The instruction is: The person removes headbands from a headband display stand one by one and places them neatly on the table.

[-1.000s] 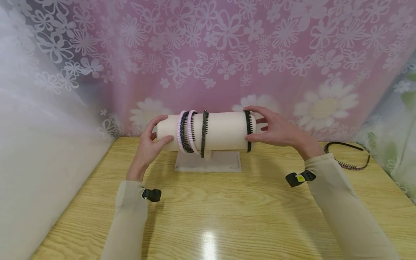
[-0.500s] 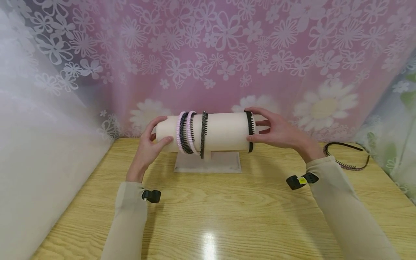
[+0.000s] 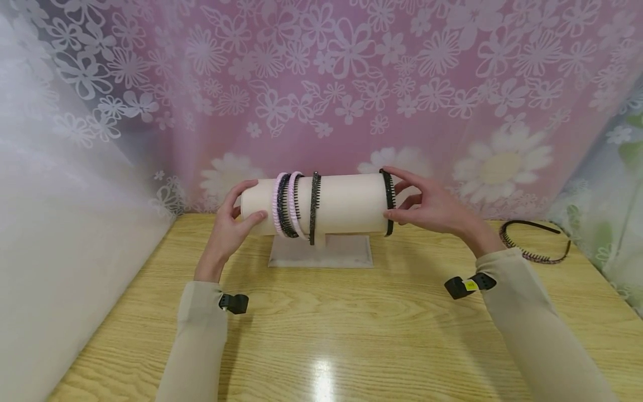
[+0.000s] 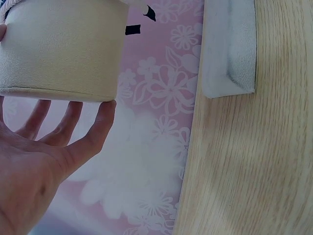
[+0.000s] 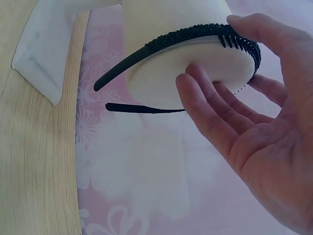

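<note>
A cream padded roll (image 3: 351, 204) on a flat pale base (image 3: 346, 254) forms a headband stand. My left hand (image 3: 227, 234) grips the roll's left end, thumb in front; in the left wrist view other fingertips touch the end rim. At the right end, my right hand (image 3: 434, 209) holds a black toothed headband (image 3: 389, 195) between thumb and forefinger. In the right wrist view this headband (image 5: 183, 36) lies at the rim of the roll's end, its two tips jutting past. Further left, the roll wears two pink headbands (image 3: 294, 206), a dark one between them, and a black glittery headband (image 3: 315, 206).
Another dark toothed headband (image 3: 542, 258) lies on the wooden table (image 3: 351, 329) at the right, beyond the right sleeve. A pink flowered curtain (image 3: 321, 100) hangs behind the table, with white fabric (image 3: 75, 234) along the left side.
My right hand has slid the black headband slightly rightward to the roll's right edge. The left hand stays on the roll's left end.
</note>
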Demonstrator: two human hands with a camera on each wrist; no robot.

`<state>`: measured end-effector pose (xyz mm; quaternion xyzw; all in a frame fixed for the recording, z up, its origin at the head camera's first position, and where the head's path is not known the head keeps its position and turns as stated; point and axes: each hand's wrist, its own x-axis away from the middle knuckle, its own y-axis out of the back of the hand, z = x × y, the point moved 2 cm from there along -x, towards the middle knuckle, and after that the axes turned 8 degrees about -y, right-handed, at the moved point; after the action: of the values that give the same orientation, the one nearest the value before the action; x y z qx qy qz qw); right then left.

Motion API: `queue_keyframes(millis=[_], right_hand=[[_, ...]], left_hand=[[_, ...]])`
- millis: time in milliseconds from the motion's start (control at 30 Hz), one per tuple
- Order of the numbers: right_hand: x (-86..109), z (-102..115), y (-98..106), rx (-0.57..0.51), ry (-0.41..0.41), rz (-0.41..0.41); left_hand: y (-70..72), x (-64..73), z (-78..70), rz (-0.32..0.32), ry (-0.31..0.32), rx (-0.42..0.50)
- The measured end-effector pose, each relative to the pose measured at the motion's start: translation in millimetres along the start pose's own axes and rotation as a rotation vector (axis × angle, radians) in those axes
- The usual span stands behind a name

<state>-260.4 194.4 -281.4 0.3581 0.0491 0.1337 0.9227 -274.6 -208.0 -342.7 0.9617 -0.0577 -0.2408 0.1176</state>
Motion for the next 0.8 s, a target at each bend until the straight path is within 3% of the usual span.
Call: queue_keyframes(millis=[300, 800], right_hand=[[3.9, -3, 1, -0.028, -0.009, 0.009], [14.1, -8, -2, -0.193, 0.006, -0.022]], left_hand=[[0.1, -0.2, 0.8, -0.002, -0.004, 0.007], [0.2, -0.6, 2.2, -0.004, -0.001, 0.006]])
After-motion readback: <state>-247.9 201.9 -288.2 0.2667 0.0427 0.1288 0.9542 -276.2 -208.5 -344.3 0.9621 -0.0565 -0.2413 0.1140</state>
